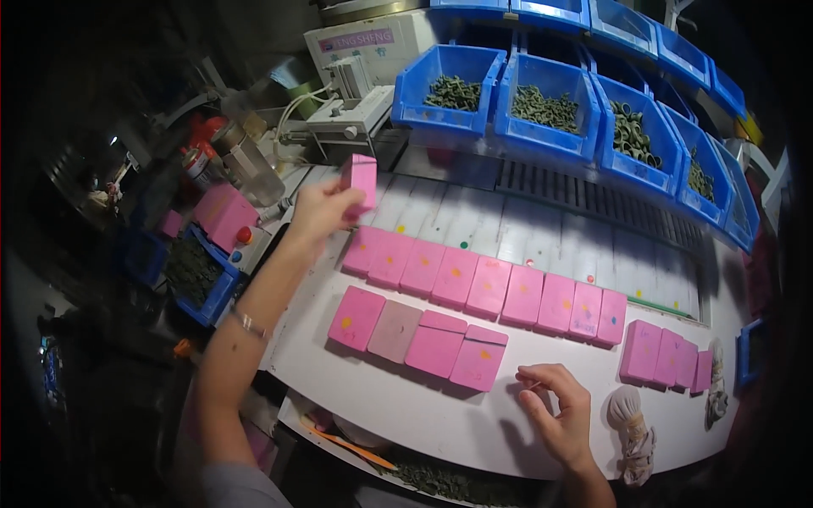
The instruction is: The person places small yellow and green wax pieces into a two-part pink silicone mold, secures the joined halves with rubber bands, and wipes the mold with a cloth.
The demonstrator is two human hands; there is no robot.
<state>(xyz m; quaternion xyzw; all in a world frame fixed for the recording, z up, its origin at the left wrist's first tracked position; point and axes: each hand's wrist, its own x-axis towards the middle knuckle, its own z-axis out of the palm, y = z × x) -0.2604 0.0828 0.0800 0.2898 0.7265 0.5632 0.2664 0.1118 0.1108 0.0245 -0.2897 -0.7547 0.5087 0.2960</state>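
Observation:
My left hand [322,207] is raised over the far left of the white table, its fingers closed around a pink rubber mould [363,180] with a dark band across its top. My right hand [557,411] hovers over the near side of the table, palm turned inward, thumb and fingers curved and apart. Left of it lies a short row of moulds, the closest one [478,359] crossed by a dark band. A greyish-pink mould [395,331] sits in that row. Behind runs a longer row of pink moulds [489,286].
Blue bins [546,127] of small green pieces hang along the back. A white machine [351,123] stands at the back left. More pink moulds [645,350] and a cloth bundle [631,432] lie at right. A lower blue bin [222,292] is on the left.

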